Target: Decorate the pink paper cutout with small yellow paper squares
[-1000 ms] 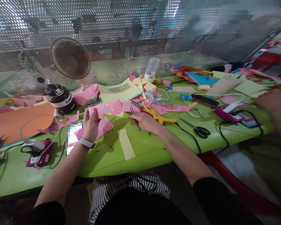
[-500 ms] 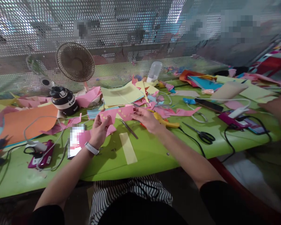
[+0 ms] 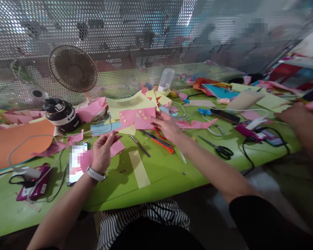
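Pinched at its right end by my right hand point(image 3: 168, 127) is a strip of pink paper point(image 3: 138, 117) with small yellow pieces on it, held up above the table. My left hand point(image 3: 104, 147) is off the strip, its thumb and fingertips pressed together; whatever may be between them is too small to name. Under and beside the left hand lies another pink paper piece point(image 3: 117, 148). Tweezers point(image 3: 139, 146), an orange-handled tool point(image 3: 161, 141) with a dark blade and a pale yellow strip point(image 3: 139, 169) lie on the green table point(image 3: 167, 180) between my arms.
To the left stand a fan point(image 3: 73, 69) and a black jar point(image 3: 61, 114), with a lit phone point(image 3: 77, 163) and a purple power strip point(image 3: 35, 182) nearer. On the right are black scissors point(image 3: 219, 149), cables, another power strip point(image 3: 250, 132) and another person's hand point(image 3: 292, 114).
My left hand has let go of the pink strip and drawn back left and down. My right hand still holds the strip. The yellow tool near my right wrist no longer shows; the orange-handled one does.
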Demonstrator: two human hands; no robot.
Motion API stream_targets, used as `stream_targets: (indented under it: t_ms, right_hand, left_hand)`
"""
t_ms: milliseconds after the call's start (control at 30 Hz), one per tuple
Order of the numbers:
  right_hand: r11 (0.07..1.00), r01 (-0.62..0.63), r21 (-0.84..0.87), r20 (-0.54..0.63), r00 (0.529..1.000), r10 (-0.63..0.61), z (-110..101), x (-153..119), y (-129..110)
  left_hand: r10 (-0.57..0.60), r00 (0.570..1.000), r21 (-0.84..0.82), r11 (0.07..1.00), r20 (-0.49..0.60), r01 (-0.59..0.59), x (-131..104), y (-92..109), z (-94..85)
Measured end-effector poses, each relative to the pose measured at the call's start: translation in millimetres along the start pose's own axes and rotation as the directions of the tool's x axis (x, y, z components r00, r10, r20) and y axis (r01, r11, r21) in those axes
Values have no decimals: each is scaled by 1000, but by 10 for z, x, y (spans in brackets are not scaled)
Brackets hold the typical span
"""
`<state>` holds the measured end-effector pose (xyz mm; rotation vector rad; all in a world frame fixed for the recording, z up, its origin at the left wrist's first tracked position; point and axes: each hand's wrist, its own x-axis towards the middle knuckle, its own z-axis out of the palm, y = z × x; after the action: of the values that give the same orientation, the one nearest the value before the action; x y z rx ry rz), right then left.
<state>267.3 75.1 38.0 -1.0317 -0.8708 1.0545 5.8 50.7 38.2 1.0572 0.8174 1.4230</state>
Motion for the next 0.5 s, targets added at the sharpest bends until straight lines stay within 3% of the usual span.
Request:
stream_targets:
  t_ms: [167,333,500]
  right_hand:
    - [1000,-6,31,-8,1000,7,-47,184,-51]
    - [999,-11,-32,-22,1000,11,18,446,-42]
    - [990,-24,-138,-45,999,18,241,874,107]
  left_hand:
    - [-88,965,134,989,245,56,-155,71,65]
    - [-162,932,174,979,323,110,-191,75,100]
    - [-187,901,238,966,391,98,-180,43,83]
